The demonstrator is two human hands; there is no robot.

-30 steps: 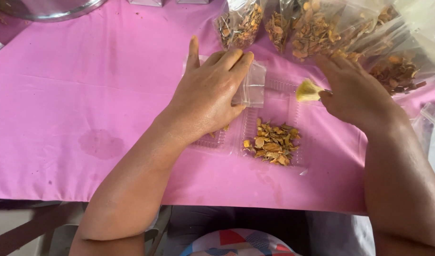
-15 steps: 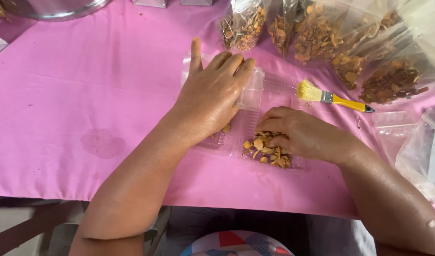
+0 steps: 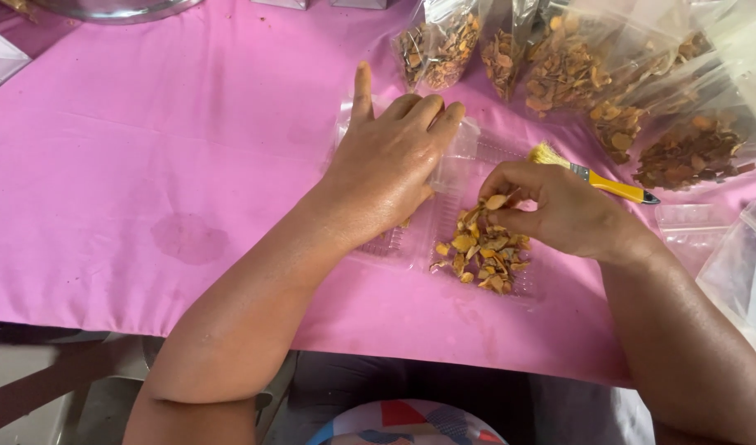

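A clear plastic clamshell box point(image 3: 444, 177) lies open on the pink tablecloth point(image 3: 147, 148). Its right half holds a heap of dried orange-brown slices point(image 3: 478, 251). My left hand point(image 3: 390, 161) presses flat on the left half of the box, fingers together. My right hand point(image 3: 551, 206) hovers over the heap and pinches a few slices point(image 3: 495, 202) between thumb and fingers. A small brush point(image 3: 592, 175) with yellow handle and pale bristles lies on the cloth just behind my right hand.
Several clear bags of dried slices point(image 3: 576, 66) lean along the far right. Empty plastic bags point(image 3: 741, 264) lie at the right edge. A metal bowl rim point(image 3: 106, 8) shows at the top left. The table's front edge point(image 3: 230, 330) runs below my arms.
My right hand put the brush down on the cloth, moved to the heap and now lifts a pinch of slices. My left hand has stayed on the box.
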